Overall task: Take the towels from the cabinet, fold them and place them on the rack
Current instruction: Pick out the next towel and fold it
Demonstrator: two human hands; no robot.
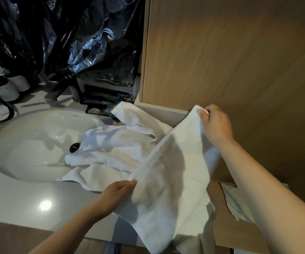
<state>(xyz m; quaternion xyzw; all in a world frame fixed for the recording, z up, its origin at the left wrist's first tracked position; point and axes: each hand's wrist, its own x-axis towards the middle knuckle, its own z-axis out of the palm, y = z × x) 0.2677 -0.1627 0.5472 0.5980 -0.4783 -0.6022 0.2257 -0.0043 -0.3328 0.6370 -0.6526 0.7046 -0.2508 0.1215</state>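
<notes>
You have a white oval sink (29, 158) with a black drain (74, 147) set in the pale desk (16, 200). Behind it stand a dark tap (59, 88), two grey cups (8, 88) and crumpled black plastic (65, 33).

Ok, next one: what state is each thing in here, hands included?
Held towel: unfolded, stretched between both hands.
Left hand: pinches the near end of its hem.
Right hand: pinches the far end of its hem.
Second towel: crumpled, lying partly in the sink.
</notes>
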